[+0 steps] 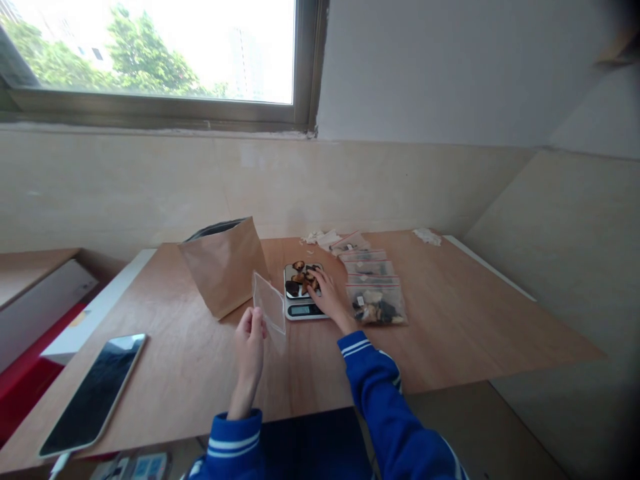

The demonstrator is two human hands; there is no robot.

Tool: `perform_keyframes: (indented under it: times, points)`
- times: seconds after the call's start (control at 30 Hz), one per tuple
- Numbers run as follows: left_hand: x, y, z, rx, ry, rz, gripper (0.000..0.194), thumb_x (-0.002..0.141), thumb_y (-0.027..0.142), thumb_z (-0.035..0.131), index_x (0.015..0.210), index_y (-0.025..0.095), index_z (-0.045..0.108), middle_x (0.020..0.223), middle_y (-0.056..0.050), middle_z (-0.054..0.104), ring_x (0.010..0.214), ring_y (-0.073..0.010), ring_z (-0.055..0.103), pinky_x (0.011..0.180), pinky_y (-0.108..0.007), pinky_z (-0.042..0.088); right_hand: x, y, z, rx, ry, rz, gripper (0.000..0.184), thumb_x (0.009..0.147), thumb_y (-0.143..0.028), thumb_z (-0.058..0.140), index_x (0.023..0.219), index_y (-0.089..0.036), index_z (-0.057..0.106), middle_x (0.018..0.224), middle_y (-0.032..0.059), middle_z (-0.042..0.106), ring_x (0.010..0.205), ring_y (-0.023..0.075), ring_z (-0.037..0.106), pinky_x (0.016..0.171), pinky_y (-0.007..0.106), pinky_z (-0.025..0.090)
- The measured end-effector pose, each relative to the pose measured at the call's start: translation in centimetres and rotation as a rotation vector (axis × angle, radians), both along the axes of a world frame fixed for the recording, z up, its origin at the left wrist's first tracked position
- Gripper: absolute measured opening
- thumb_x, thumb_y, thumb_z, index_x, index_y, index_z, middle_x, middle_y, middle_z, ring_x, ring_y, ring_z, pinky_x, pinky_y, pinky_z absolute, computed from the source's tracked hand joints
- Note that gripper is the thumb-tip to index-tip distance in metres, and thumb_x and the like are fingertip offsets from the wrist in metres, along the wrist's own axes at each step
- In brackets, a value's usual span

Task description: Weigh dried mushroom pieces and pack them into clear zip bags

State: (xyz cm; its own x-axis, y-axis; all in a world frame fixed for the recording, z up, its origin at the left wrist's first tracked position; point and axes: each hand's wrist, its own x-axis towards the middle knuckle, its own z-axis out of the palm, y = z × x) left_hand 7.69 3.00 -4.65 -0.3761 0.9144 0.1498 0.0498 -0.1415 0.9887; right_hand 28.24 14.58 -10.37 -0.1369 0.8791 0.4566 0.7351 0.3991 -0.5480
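My left hand (250, 347) is closed on a small clear plastic bag (270, 307), held upright above the wooden table (450, 320). My right hand (327, 293) reaches onto a small kitchen scale (303, 293) and its fingers rest among the dark dried pieces (300, 275) piled on the scale's plate. Whether those fingers pinch a piece is hidden. A brown paper bag (225, 267) lies tilted just left of the scale.
A row of filled zip bags (373, 283) lies right of the scale, with white scraps (427, 235) beyond. A phone (95, 393) lies at the table's left front. A tiled wall and a window stand behind.
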Motion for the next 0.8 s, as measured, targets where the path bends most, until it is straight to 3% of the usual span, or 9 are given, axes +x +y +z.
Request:
perform_keyframes:
  times: [0.2, 0.33, 0.6, 0.7, 0.8]
  points:
    - [2.3, 3.5, -3.0, 0.039, -0.06, 0.18, 0.039, 0.087, 0.05, 0.048, 0.062, 0.021, 0.039, 0.055, 0.006, 0.036, 0.052, -0.0104, 0.035, 0.052, -0.023, 0.03, -0.1, -0.8, -1.2, 0.104, 0.021, -0.031, 0.039, 0.093, -0.024, 0.046, 0.131, -0.022, 0.057, 0.133, 0.0112, 0.056, 0.128, 0.0237, 0.047, 0.106, 0.044, 0.04]
    - [2.5, 4.0, -4.5, 0.033, -0.083, 0.209, 0.041, 0.086, 0.053, 0.048, 0.062, 0.021, 0.038, 0.056, 0.007, 0.036, 0.053, -0.0102, 0.034, 0.052, -0.023, 0.03, 0.1, -0.9, -1.1, 0.126, 0.054, -0.085, 0.038, 0.093, -0.021, 0.043, 0.128, -0.021, 0.059, 0.127, 0.0101, 0.058, 0.121, 0.0221, 0.052, 0.104, 0.041, 0.043]
    - [2.4, 2.9, -4.6, 0.058, -0.124, 0.237, 0.04, 0.087, 0.052, 0.048, 0.063, 0.022, 0.036, 0.055, 0.007, 0.034, 0.051, -0.0099, 0.032, 0.05, -0.023, 0.029, 0.6, -1.3, -0.7, 0.123, 0.038, -0.204, 0.032, 0.091, -0.019, 0.041, 0.116, -0.018, 0.062, 0.106, 0.01, 0.056, 0.101, 0.0232, 0.055, 0.093, 0.041, 0.046]
    - [2.5, 2.8, -4.8, 0.092, -0.056, 0.203, 0.039, 0.09, 0.049, 0.046, 0.063, 0.022, 0.037, 0.056, 0.006, 0.036, 0.052, -0.0106, 0.034, 0.052, -0.023, 0.03, 0.8, -0.9, -0.5, 0.108, 0.179, -0.22, 0.027, 0.09, -0.02, 0.041, 0.106, -0.017, 0.062, 0.102, 0.0098, 0.057, 0.098, 0.022, 0.055, 0.09, 0.039, 0.047]
    - [2.7, 2.8, -4.8, 0.112, 0.021, 0.169, 0.039, 0.09, 0.048, 0.044, 0.062, 0.022, 0.037, 0.056, 0.005, 0.038, 0.053, -0.0115, 0.036, 0.053, -0.024, 0.031, 0.2, -1.2, 0.7, 0.155, 0.356, -0.247, 0.023, 0.089, -0.021, 0.04, 0.101, -0.017, 0.059, 0.099, 0.0094, 0.057, 0.095, 0.021, 0.055, 0.088, 0.038, 0.047]
